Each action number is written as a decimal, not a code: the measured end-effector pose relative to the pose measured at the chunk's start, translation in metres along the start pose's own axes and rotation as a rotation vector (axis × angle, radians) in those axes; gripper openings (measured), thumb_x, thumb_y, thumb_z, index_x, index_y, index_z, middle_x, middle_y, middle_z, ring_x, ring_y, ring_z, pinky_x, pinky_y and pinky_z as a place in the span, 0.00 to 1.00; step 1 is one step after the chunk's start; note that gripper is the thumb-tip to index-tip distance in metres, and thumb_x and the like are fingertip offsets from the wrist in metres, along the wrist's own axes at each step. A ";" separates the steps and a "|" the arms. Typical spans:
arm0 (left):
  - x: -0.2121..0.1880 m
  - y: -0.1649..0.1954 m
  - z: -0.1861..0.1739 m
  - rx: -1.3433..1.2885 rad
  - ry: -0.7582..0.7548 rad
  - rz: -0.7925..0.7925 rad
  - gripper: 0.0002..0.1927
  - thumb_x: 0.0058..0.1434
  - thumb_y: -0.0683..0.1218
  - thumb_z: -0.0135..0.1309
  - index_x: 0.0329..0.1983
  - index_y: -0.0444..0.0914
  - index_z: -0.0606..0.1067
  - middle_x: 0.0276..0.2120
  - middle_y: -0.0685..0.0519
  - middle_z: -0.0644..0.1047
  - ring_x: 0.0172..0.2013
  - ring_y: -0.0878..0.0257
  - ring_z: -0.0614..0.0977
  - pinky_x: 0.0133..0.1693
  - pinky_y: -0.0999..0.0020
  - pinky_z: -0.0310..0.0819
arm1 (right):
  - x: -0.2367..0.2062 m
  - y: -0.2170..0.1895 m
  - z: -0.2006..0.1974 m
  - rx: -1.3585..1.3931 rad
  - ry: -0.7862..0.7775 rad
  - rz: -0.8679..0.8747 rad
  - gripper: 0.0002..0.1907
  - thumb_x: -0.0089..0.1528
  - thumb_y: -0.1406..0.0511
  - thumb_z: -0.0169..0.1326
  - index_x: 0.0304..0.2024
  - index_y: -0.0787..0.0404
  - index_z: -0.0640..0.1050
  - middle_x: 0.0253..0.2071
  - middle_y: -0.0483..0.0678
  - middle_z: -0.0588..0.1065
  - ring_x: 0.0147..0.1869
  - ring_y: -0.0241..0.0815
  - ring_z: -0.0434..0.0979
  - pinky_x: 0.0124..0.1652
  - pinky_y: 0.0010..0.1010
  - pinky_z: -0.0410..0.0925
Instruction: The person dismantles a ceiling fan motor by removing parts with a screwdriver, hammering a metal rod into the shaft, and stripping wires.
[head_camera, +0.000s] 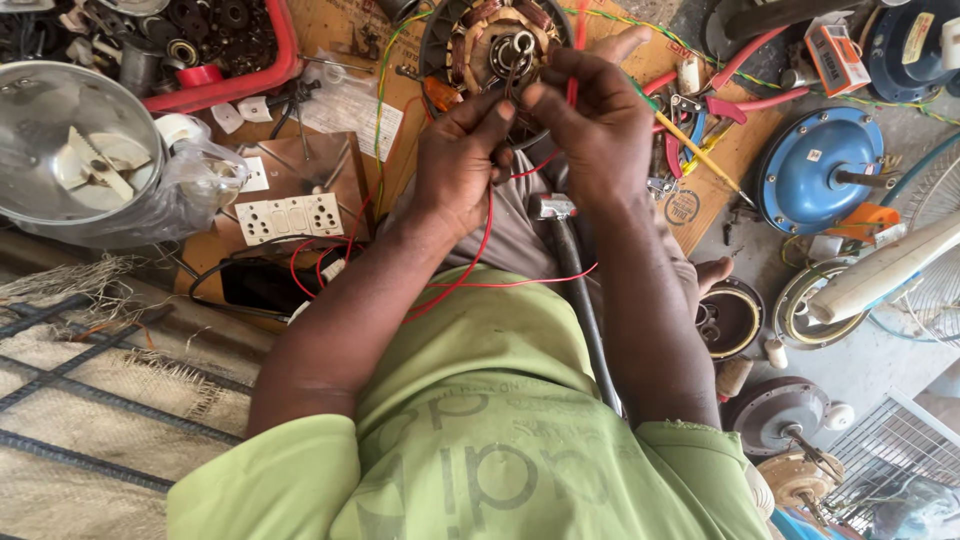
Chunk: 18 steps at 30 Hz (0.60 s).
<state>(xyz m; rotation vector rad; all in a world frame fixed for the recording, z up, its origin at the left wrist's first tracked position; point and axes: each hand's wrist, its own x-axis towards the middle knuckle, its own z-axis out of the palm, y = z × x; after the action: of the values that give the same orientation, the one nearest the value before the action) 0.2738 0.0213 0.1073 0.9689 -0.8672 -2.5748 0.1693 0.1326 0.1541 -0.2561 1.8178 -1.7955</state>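
Cluttered wooden board, both hands' fingers pinching red wire beside motor stator

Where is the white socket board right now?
In the head view the white socket board lies on the brown wooden board left of the person's left hand, just right of the clear plastic bag and above a loop of red wire.

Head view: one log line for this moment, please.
left hand: pinching red wire | right hand: gripping red wire ends | fan motor stator: beyond both hands, on wooden board | hammer: lying across lap
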 end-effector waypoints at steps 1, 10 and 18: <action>0.000 -0.001 0.001 0.003 -0.018 0.014 0.13 0.65 0.44 0.59 0.51 0.37 0.80 0.34 0.60 0.83 0.20 0.75 0.71 0.20 0.80 0.62 | 0.001 0.001 0.004 0.007 -0.028 -0.024 0.21 0.61 0.77 0.65 0.56 0.70 0.76 0.48 0.50 0.80 0.48 0.34 0.80 0.49 0.24 0.75; -0.002 0.017 0.006 0.281 0.028 0.122 0.09 0.68 0.40 0.58 0.47 0.33 0.83 0.29 0.58 0.80 0.21 0.75 0.72 0.23 0.77 0.64 | 0.022 -0.007 -0.023 -0.013 0.032 -0.224 0.19 0.61 0.83 0.64 0.52 0.72 0.76 0.46 0.52 0.80 0.50 0.40 0.83 0.54 0.31 0.80; -0.050 0.066 -0.010 0.498 0.111 0.163 0.11 0.68 0.42 0.54 0.53 0.40 0.75 0.30 0.59 0.82 0.24 0.76 0.79 0.22 0.77 0.70 | 0.029 0.002 -0.086 -0.650 0.098 -0.545 0.15 0.66 0.77 0.55 0.55 0.65 0.82 0.51 0.49 0.79 0.49 0.36 0.78 0.44 0.24 0.72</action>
<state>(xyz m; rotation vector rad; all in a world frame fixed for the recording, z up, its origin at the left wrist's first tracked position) 0.3193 -0.0142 0.1680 1.0960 -1.5259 -2.1854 0.1021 0.1916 0.1399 -1.0062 2.5396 -1.4785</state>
